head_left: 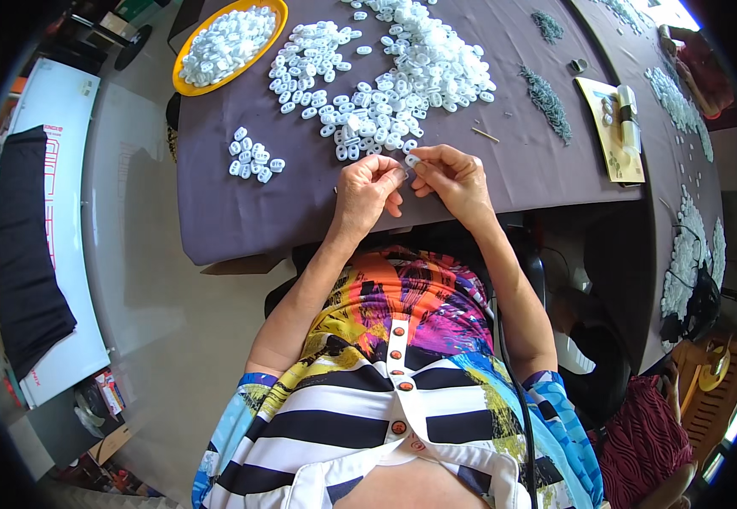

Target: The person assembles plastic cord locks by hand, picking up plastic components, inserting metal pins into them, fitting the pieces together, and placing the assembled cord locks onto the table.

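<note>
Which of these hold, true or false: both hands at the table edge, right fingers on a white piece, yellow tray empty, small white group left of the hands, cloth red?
1. Both hands, left hand and right hand, are at the near table edge. True.
2. The right fingers pinch a small white piece. True.
3. The yellow tray is empty. False: it holds white pieces.
4. A small group of white pieces lies left of the hands. True.
5. The tablecloth is red. False: dark purple-grey.
</note>
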A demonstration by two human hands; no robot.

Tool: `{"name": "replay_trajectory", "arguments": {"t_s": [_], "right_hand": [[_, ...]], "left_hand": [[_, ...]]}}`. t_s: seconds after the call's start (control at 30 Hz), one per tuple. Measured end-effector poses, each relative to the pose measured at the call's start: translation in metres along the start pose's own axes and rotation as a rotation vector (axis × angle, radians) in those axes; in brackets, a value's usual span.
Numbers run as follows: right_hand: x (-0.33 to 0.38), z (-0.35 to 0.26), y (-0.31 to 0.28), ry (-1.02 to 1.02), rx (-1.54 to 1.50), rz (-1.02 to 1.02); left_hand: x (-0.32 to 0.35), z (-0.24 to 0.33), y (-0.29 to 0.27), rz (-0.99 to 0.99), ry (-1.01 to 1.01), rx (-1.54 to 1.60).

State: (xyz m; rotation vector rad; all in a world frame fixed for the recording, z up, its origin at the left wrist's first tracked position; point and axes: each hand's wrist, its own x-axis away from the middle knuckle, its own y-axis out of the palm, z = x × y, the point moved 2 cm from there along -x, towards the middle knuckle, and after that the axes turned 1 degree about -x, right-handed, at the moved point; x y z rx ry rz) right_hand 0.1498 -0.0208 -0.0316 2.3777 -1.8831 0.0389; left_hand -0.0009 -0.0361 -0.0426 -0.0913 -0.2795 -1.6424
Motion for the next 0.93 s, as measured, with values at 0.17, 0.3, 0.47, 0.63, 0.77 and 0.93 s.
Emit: {"name": "replay_trajectory", "arguments": {"t_s": [0.17, 0.3, 0.47, 0.63, 0.77, 0.93], "right_hand": [[-0.0004, 0.0010, 0.0017, -0.018, 0.034, 0.029], [-0.0015, 0.0042, 0.0027, -0.025, 0.021, 0.049], [-0.0012, 0.0039, 0.0065, -0.029, -0.011, 0.127], [-0.0015, 0.0043, 0.0080, -0.022, 0.007, 0.116], [-0.0018, 0.0026, 0.0080, -0.022, 0.058, 0.073], [-0.0014, 0.0037, 0.0086, -0.019, 0.061, 0.068]], "left_hand": [[0.0004, -0.0007, 0.0003, 0.015, 0.001, -0.013], [-0.0009, -0.0019, -0.0002, 0.024, -0.019, 0.017], [-0.0015, -0.0021, 0.0000, 0.044, -0.035, 0.066], [-0.0016, -0.0011, 0.0002, 0.041, -0.037, 0.082], [-0.0018, -0.0016, 0.0010, 0.052, 0.000, 0.056], [-0.0028, -0.0045, 0.0007, 0.058, 0.005, 0.085]]}}
